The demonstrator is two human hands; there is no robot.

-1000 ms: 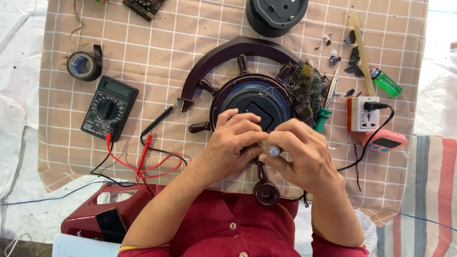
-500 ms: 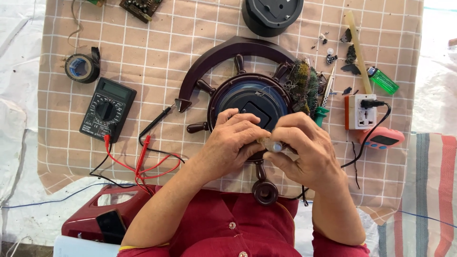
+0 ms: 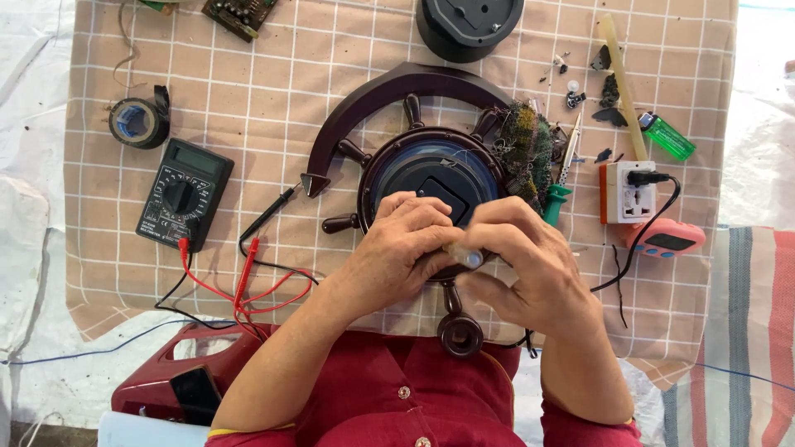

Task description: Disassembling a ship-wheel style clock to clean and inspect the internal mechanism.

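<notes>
we see left hand (image 3: pixel 402 248) and right hand (image 3: pixel 526 265) pressed together, pinching a small pale cylindrical part (image 3: pixel 465 257) between fingertips | part sits at near edge of ship-wheel clock (image 3: pixel 435 178) | multimeter (image 3: pixel 184 196) far left

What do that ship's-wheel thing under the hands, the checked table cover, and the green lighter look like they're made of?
Ship's-wheel housing: probably moulded plastic with a dark brown wood look; its smooth surface shows a soft sheen. Checked cover: likely cloth or coated fabric, tan with white lines, matte, with uneven edges. Green lighter: translucent plastic, since light passes through the body.
</notes>
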